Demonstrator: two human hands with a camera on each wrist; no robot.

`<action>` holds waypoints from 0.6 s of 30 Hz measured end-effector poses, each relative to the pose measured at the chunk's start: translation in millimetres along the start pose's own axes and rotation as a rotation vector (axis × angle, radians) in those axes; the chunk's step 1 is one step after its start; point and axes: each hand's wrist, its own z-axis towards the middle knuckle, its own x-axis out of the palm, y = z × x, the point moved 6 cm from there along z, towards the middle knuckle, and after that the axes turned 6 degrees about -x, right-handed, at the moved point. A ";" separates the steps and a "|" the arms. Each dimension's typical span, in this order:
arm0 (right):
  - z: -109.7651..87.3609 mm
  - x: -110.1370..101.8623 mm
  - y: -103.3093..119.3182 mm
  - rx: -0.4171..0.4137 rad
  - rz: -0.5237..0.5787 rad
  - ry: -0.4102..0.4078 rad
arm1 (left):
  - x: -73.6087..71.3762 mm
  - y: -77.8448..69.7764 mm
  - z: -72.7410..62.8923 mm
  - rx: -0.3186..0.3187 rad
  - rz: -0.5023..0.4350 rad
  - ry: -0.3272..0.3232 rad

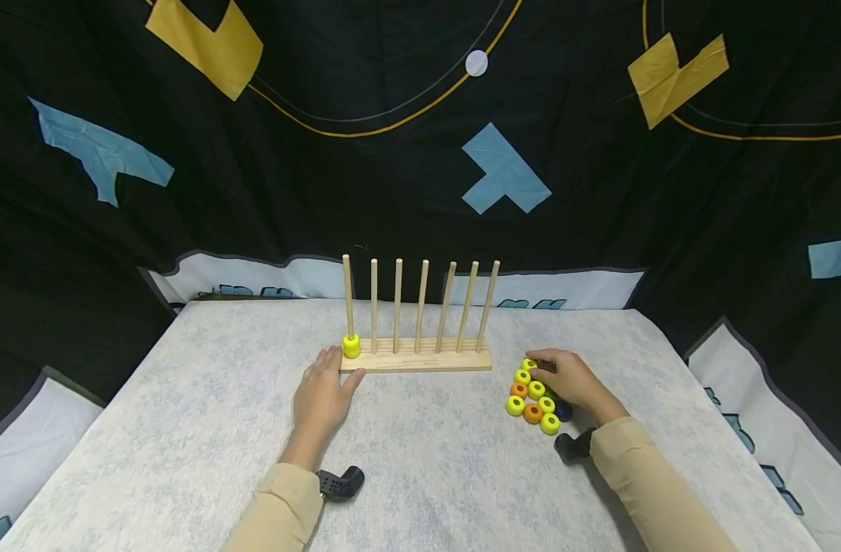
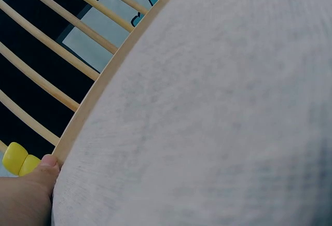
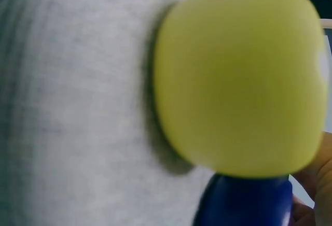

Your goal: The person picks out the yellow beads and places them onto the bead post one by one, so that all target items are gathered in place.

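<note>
A wooden peg rack (image 1: 420, 359) with a row of upright pegs stands near the back of the table. Two yellow beads (image 1: 351, 346) are stacked on its leftmost peg. My left hand (image 1: 322, 391) rests against the rack's left end, fingers extended along the side and thumb (image 2: 47, 164) at the front corner. On the right, my right hand (image 1: 565, 376) pinches the farthest yellow bead (image 1: 529, 365) of a group between thumb and index finger. Orange beads (image 1: 533, 414), more yellow beads (image 1: 549, 424) and a dark blue bead (image 1: 563, 412) lie close by; the hand partly hides some.
A pale patterned cloth covers the table (image 1: 427, 475). Behind it hangs a dark curtain (image 1: 365, 199) with blue and gold tape pieces. Black wrist cameras (image 1: 342, 483) sit on both wrists, the right one beside the bead group. In the right wrist view a near yellow bead (image 3: 238, 81) blocks the fingertips.
</note>
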 end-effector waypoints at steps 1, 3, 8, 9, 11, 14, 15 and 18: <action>0.4 0.7 0.0 -0.004 -0.004 0.005 | 0.2 -0.1 0.2 0.002 0.000 -0.003; 0.9 1.6 -0.6 0.001 -0.003 0.004 | 0.3 -0.1 0.2 0.000 0.000 -0.003; -0.7 0.9 -0.2 0.001 -0.011 -0.013 | 0.3 0.3 0.3 -0.005 0.003 0.001; -1.3 0.5 0.1 -0.002 -0.015 -0.018 | 0.2 0.3 0.1 -0.006 0.002 0.003; -2.7 -0.7 0.7 -0.003 -0.019 -0.031 | 0.2 0.3 -0.1 -0.006 0.001 0.008; -4.0 -3.4 2.9 -0.009 -0.018 -0.066 | 0.0 0.3 -0.7 -0.002 0.003 0.009; -4.4 -4.5 4.4 -0.013 -0.018 -0.079 | -0.2 0.4 -0.8 0.000 0.003 0.007; -5.0 -7.9 11.0 -0.020 -0.027 -0.119 | -0.7 0.8 -0.7 0.003 0.003 0.001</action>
